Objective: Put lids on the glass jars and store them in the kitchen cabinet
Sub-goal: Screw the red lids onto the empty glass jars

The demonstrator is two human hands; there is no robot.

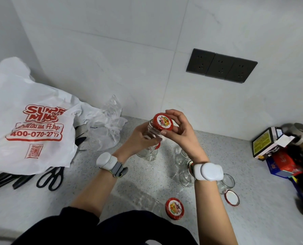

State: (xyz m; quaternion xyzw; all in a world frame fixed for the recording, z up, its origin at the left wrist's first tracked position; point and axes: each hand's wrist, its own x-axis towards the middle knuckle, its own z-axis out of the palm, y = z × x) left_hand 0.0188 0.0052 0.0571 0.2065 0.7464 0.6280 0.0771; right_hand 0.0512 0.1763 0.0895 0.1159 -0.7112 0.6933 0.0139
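Round red lid flat — hands grip smooth glass jar.

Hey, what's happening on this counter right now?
A person is capping glass jars. The left hand holds a jar above the counter while the right hand fits a red lid onto it. More open jars and two loose lids wait nearby.

On the counter, a plastic bag lies at the left with scissors before it. 2 lids rest nearest the person, jars just behind them, boxes at far right.
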